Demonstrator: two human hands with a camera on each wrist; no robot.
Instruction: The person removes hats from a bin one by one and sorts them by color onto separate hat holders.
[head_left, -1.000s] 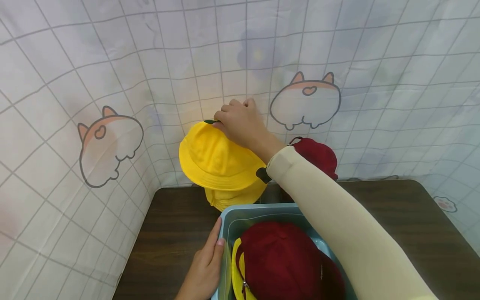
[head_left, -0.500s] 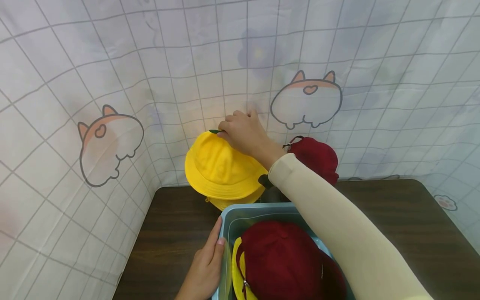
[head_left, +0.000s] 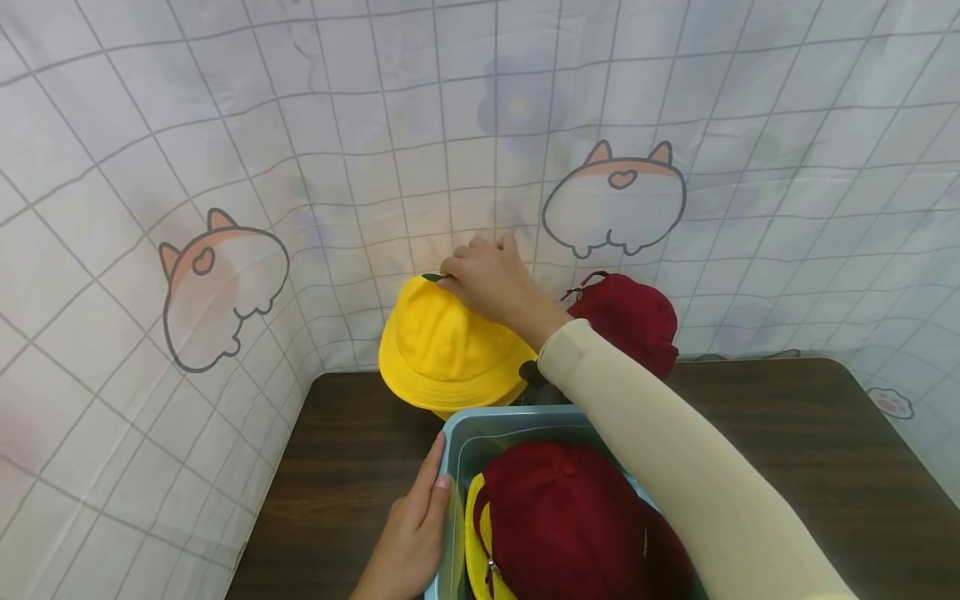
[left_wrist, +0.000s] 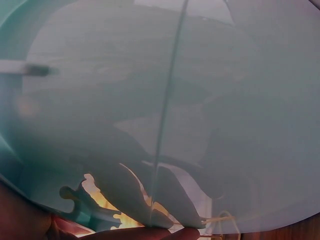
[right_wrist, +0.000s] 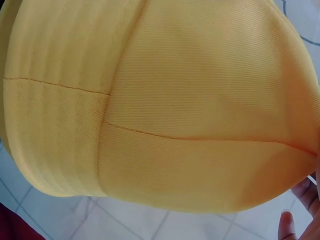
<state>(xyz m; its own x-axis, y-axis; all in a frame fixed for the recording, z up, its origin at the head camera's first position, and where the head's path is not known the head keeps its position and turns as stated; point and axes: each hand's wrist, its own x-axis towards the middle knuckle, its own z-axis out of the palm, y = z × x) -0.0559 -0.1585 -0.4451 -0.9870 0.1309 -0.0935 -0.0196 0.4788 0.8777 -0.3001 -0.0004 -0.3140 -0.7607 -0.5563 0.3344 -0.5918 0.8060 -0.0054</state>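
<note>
My right hand [head_left: 487, 279] pinches a yellow bucket hat [head_left: 442, 342] at the top of its crown, by a small dark green tab. The crown fills most of the right wrist view, with fingertips [right_wrist: 300, 192] at its edge. Under its brim shows a bit more yellow cloth, mostly covered. My left hand [head_left: 408, 529] grips the left wall of a blue plastic bin [head_left: 517, 413], thumb over the rim and fingers along the outside. A dark red cap [head_left: 562, 517] lies in the bin on a yellow hat [head_left: 475, 542]. Blurred bin plastic fills the left wrist view.
Behind my right forearm another dark red cap [head_left: 630, 321] stands at the back, partly hidden. A dark wood table [head_left: 795, 433] carries everything. White grid-patterned cloth [head_left: 360, 100] hangs behind and on both sides. A small black piece [head_left: 531, 372] shows beside my wrist.
My right hand has moved down and slightly right with the yellow bucket hat, covering more of the yellow cloth beneath it. The left hand and the bin have stayed in place.
</note>
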